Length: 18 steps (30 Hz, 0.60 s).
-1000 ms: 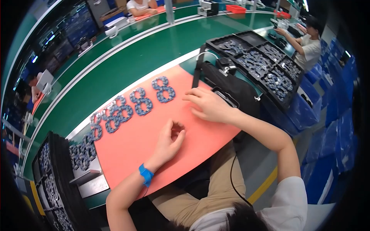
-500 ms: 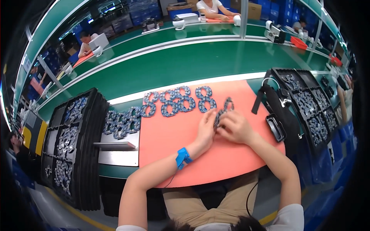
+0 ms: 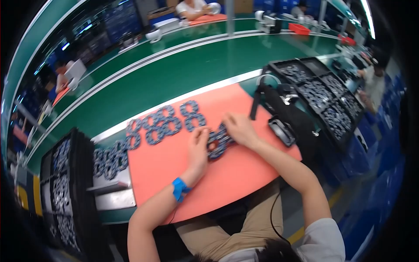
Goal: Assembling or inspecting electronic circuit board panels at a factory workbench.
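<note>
Between my hands is a dark figure-eight circuit board (image 3: pixel 215 150), tilted above the orange mat and smeared by motion. My left hand (image 3: pixel 199 153) is closed on its left side, with a blue strap (image 3: pixel 180 189) round the wrist. The bent fingers of my right hand (image 3: pixel 239 129) grip its upper right part; the fingertips are partly hidden. Just beyond my left hand, a similar board (image 3: pixel 189 107) lies flat on the mat. Several more figure-eight boards (image 3: pixel 166 112) form a row to its left.
A metal plate (image 3: pixel 114 201) carries more boards (image 3: pixel 109 159) at the mat's left. Stacked black trays (image 3: pixel 77 174) stand beyond it. On the right are a black bag (image 3: pixel 279 102) and another black tray (image 3: pixel 297 87) full of boards. The green conveyor (image 3: pixel 174 67) runs behind; people sit across it.
The view has swung, so the table appears shifted left and tilted. The board between my hands has turned from nearly edge-on to showing its face, and my right hand sits higher against it.
</note>
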Each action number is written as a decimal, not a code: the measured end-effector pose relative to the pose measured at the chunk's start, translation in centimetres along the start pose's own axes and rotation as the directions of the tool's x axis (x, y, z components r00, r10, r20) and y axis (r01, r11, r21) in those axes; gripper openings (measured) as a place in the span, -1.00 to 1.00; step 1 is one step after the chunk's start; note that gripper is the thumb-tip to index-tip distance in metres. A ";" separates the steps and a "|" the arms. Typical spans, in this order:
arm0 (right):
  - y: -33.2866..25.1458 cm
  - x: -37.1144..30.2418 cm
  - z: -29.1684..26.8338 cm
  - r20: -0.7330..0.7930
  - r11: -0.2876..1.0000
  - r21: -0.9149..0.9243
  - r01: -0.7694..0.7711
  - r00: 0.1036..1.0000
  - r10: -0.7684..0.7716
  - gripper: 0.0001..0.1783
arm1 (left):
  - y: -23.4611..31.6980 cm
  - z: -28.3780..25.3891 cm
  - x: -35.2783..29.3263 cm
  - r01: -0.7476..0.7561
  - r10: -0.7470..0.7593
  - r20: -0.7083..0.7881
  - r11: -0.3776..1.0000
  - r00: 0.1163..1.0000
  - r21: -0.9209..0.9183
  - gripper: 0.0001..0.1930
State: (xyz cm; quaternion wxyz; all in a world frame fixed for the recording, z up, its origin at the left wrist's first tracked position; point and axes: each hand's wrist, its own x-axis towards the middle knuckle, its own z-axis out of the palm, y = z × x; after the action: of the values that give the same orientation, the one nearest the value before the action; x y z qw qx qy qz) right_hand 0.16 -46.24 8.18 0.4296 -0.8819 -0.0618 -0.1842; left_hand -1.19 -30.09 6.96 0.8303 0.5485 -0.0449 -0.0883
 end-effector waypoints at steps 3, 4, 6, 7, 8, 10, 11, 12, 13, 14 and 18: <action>0.1 -0.2 0.7 0.233 0.841 0.442 -0.311 0.945 0.227 -0.47 | 0.5 0.6 -0.4 0.043 -0.026 -0.171 0.994 0.985 0.097 -0.85; 0.3 -0.2 0.4 0.262 0.828 0.457 -0.325 0.939 0.224 -0.47 | 0.5 0.9 -0.3 0.060 -0.047 -0.171 0.995 0.984 0.073 -0.84; 0.0 0.0 0.4 0.322 0.782 0.516 -0.350 0.925 0.202 -0.47 | 0.8 0.0 0.0 0.082 -0.074 -0.146 0.995 0.986 0.054 -0.81; -0.7 0.2 0.5 0.351 0.748 0.555 -0.363 0.918 0.184 -0.48 | 1.0 -0.7 0.2 0.087 -0.080 -0.119 0.995 0.990 0.054 -0.80; -0.9 0.2 0.5 0.363 0.731 0.562 -0.388 0.909 0.204 -0.47 | 1.1 -0.2 0.2 0.086 -0.083 -0.131 0.996 0.988 0.016 -0.76; -1.0 0.5 -0.5 0.561 0.423 0.693 -0.584 0.805 0.194 -0.46 | 1.6 -1.5 0.2 0.231 -0.191 0.215 0.957 0.958 -0.178 -0.74; -0.8 0.6 -0.3 0.549 0.423 0.697 -0.579 0.810 0.205 -0.46 | 1.0 -0.9 0.4 0.174 -0.157 0.142 0.978 0.977 -0.112 -0.73; -0.5 0.7 0.2 0.389 0.460 0.744 -0.484 0.874 0.292 -0.47 | 0.8 -0.5 -0.1 0.118 -0.117 0.186 0.993 0.975 0.005 -0.73; 0.2 0.9 0.6 0.217 0.507 0.770 -0.387 0.906 0.362 -0.48 | 0.8 0.0 -0.5 0.053 -0.079 0.230 0.992 0.970 0.116 -0.73; 1.0 0.9 0.6 0.152 0.501 0.795 -0.343 0.911 0.383 -0.54 | 0.9 0.8 -0.9 -0.011 -0.033 0.291 0.989 0.956 0.148 -0.77; 0.6 0.3 1.6 0.027 0.789 0.591 -0.169 0.981 0.190 -0.62 | 1.0 1.7 -1.2 0.008 -0.094 0.220 0.933 0.971 0.361 -0.85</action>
State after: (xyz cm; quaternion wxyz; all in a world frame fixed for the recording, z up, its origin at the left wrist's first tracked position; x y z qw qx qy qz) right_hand 1.00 -45.41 6.94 0.6987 -0.7033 -0.0247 -0.1290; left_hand -2.56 -31.02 8.54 0.7030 0.6769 -0.1433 -0.1643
